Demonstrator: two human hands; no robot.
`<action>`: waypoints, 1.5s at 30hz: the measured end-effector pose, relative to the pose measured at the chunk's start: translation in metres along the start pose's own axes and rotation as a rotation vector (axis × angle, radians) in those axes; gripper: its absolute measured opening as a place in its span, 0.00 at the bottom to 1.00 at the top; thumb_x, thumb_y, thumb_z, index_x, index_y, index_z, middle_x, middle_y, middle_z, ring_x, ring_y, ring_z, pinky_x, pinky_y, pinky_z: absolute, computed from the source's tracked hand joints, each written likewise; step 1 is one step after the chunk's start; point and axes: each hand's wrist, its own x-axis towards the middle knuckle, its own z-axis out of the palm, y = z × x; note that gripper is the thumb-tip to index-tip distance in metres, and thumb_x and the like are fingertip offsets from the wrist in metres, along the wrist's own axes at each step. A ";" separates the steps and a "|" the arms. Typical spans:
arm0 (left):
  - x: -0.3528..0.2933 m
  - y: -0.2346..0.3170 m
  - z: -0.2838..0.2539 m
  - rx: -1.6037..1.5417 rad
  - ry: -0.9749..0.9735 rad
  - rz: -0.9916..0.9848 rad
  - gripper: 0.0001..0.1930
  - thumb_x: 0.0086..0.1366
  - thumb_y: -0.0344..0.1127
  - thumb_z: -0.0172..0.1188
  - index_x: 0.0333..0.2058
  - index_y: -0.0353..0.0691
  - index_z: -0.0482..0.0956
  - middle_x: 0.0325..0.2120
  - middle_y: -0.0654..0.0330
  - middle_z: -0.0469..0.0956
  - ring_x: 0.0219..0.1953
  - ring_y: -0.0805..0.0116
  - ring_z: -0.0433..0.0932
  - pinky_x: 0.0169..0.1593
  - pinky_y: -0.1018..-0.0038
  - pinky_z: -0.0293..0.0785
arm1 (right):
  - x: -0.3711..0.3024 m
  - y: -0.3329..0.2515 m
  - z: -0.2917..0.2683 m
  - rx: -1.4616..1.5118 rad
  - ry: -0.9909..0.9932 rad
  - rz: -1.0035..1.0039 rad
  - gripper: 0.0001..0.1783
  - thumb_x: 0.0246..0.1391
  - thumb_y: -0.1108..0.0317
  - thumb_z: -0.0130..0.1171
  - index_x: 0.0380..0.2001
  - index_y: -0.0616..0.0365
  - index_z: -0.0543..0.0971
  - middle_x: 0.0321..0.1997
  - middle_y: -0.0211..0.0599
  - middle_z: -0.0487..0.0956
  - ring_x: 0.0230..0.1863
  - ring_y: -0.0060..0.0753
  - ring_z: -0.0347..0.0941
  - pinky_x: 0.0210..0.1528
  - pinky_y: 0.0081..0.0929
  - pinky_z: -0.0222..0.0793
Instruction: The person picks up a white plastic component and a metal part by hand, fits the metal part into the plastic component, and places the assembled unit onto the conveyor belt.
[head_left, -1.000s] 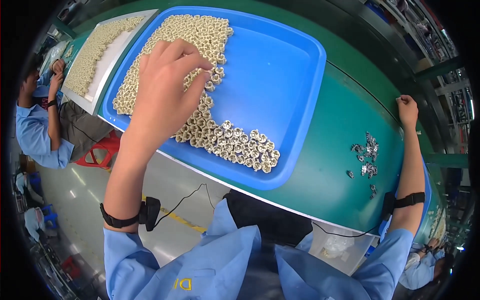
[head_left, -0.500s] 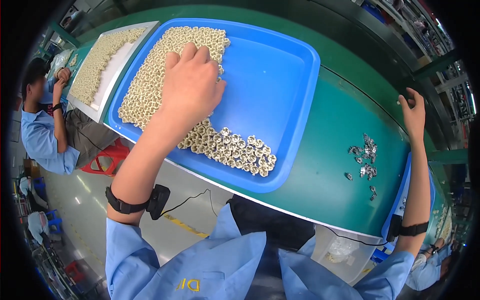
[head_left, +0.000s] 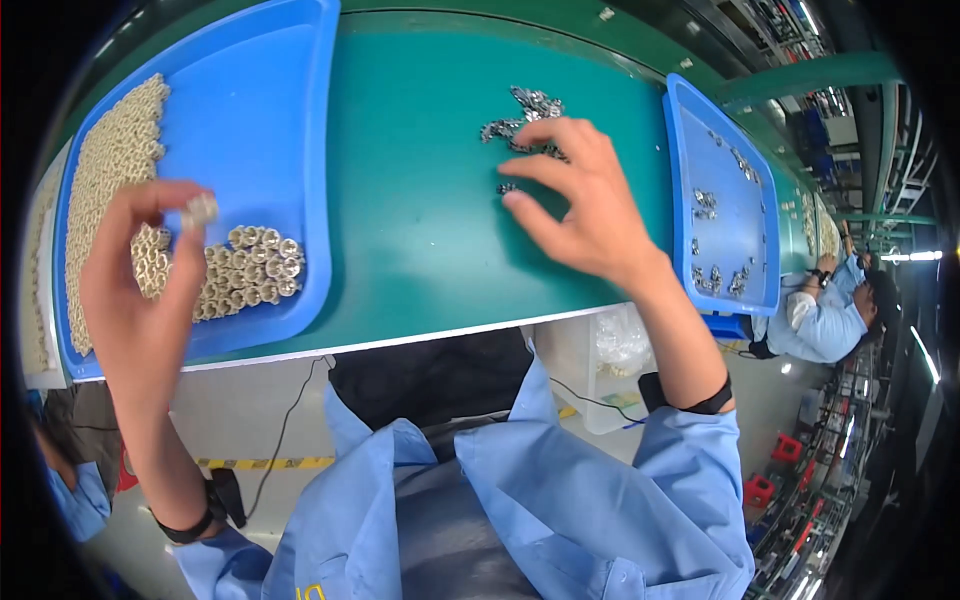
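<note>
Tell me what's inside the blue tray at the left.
Many small cream parts lie along the left and near sides of the blue tray. The left hand, pinching one cream part, hides whatever lies behind it.

A tray (head_left: 255, 120) lies at the left of the frame, small parts (head_left: 110, 180) along its left and lower sides; loose bits (head_left: 537, 102) lie on the table (head_left: 420, 230), upper centre; another tray (head_left: 722, 232) is right.

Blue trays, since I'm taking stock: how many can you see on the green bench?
2. The left tray holds cream parts; the right tray, beyond the right hand, holds small shiny parts. Others may be hidden.
</note>
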 end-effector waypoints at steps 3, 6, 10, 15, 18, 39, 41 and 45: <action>-0.036 0.026 0.018 -0.344 -0.020 0.016 0.09 0.60 0.20 0.57 0.40 0.30 0.78 0.40 0.51 0.81 0.43 0.63 0.80 0.52 0.69 0.73 | -0.014 -0.006 0.010 0.013 0.009 0.015 0.09 0.53 0.72 0.69 0.39 0.58 0.86 0.48 0.37 0.80 0.50 0.41 0.75 0.56 0.35 0.65; -0.070 0.044 0.042 -0.649 -0.024 0.001 0.11 0.58 0.17 0.53 0.40 0.27 0.78 0.39 0.48 0.80 0.41 0.61 0.80 0.48 0.70 0.75 | -0.019 -0.008 0.015 0.063 -0.003 0.060 0.09 0.52 0.73 0.69 0.38 0.57 0.86 0.45 0.34 0.80 0.48 0.37 0.75 0.54 0.34 0.63; -0.102 0.059 0.070 -0.998 0.002 -0.122 0.12 0.60 0.17 0.51 0.42 0.26 0.78 0.39 0.49 0.77 0.37 0.64 0.79 0.44 0.72 0.75 | -0.020 -0.012 0.020 0.094 -0.005 0.017 0.08 0.52 0.73 0.70 0.37 0.58 0.87 0.41 0.32 0.80 0.42 0.34 0.75 0.53 0.35 0.62; -0.105 0.074 0.091 -1.230 0.046 -0.380 0.09 0.64 0.19 0.52 0.41 0.27 0.77 0.40 0.50 0.74 0.34 0.68 0.77 0.41 0.73 0.74 | -0.022 -0.027 0.024 0.256 0.083 0.096 0.06 0.54 0.78 0.68 0.36 0.61 0.86 0.37 0.33 0.80 0.34 0.28 0.75 0.45 0.29 0.66; -0.102 0.070 0.095 -1.289 0.034 -0.395 0.09 0.66 0.19 0.52 0.43 0.27 0.77 0.41 0.50 0.74 0.35 0.69 0.77 0.41 0.73 0.74 | -0.029 -0.044 0.030 0.477 0.151 0.212 0.07 0.54 0.81 0.67 0.37 0.62 0.86 0.35 0.34 0.81 0.32 0.24 0.75 0.39 0.25 0.67; -0.107 0.085 0.115 -1.498 0.061 -0.318 0.15 0.74 0.28 0.52 0.54 0.26 0.76 0.44 0.50 0.77 0.43 0.62 0.80 0.50 0.67 0.77 | -0.039 -0.111 0.040 1.202 0.290 0.022 0.07 0.59 0.85 0.56 0.41 0.74 0.77 0.31 0.45 0.80 0.28 0.30 0.81 0.28 0.21 0.73; -0.107 0.084 0.116 -1.508 0.054 -0.312 0.15 0.74 0.28 0.52 0.54 0.26 0.76 0.44 0.50 0.77 0.43 0.62 0.80 0.51 0.67 0.78 | -0.041 -0.110 0.042 1.141 0.315 0.034 0.06 0.57 0.84 0.58 0.39 0.73 0.77 0.31 0.47 0.81 0.28 0.32 0.80 0.28 0.23 0.73; -0.105 0.078 0.116 -1.533 0.036 -0.303 0.15 0.74 0.29 0.52 0.54 0.26 0.77 0.45 0.49 0.77 0.44 0.62 0.81 0.52 0.66 0.78 | -0.035 -0.103 0.039 0.845 0.320 -0.125 0.07 0.54 0.83 0.62 0.37 0.71 0.77 0.30 0.48 0.81 0.28 0.35 0.79 0.28 0.27 0.73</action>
